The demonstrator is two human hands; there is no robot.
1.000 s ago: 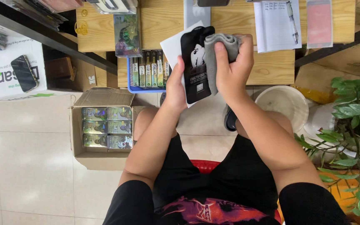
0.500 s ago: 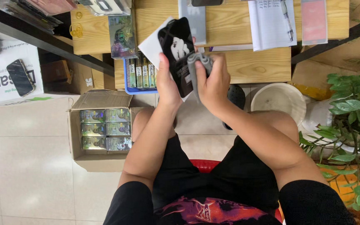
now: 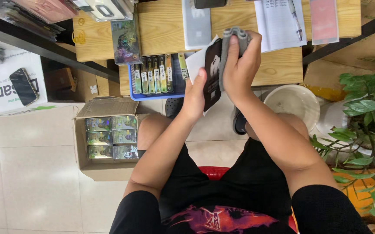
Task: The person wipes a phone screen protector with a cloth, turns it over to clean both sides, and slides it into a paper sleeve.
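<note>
My left hand (image 3: 194, 97) grips the lower edge of a flat black case with a white figure printed on it (image 3: 212, 78), holding it upright in front of me. A white card or backing shows behind its top left corner. My right hand (image 3: 239, 65) presses a folded grey cloth (image 3: 230, 41) against the right side of the case. Both hands are raised over my knees, just in front of a wooden desk (image 3: 161, 24).
A blue tray of several packaged boxes (image 3: 157, 76) stands on the desk edge. An open cardboard box of shiny packs (image 3: 109, 136) sits on the tiled floor at left. A white bucket (image 3: 293, 104) and a leafy plant (image 3: 365, 117) are at right. Papers lie on the desk.
The right hand with the grey cloth moved down the case and back up to its upper right part. The case has tilted and shifted slightly in the left hand.
</note>
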